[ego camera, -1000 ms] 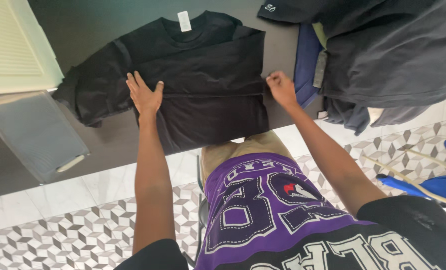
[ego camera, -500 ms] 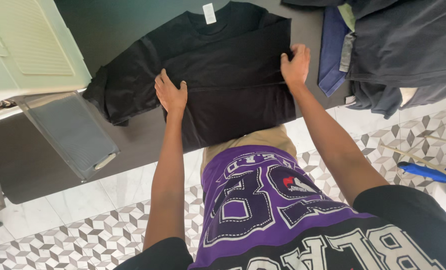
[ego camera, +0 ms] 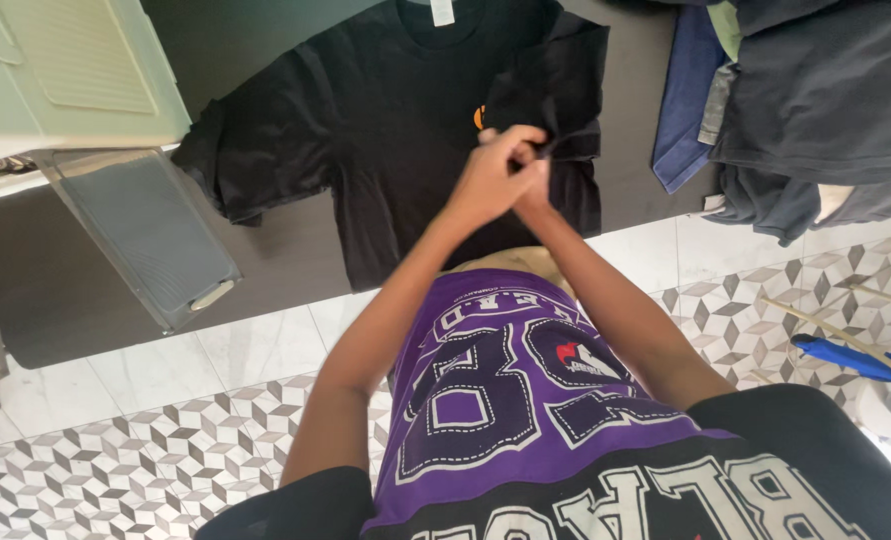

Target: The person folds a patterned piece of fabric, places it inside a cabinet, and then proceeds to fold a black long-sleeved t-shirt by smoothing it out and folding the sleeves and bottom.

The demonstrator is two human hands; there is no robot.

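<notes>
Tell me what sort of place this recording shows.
Most likely a home laundry or utility corner. A black T-shirt lies spread on a dark table, a pile of dark clothes sits at the table's right end, and the floor is patterned tile, as in a house.

Bright even daylight, soft faint shadows, sharp focus, slight wide-angle edge distortion

head cam | looks steeply down over wearer's torso | close on table [ego camera: 295, 270] edge, floor [ego camera: 165, 440]
</notes>
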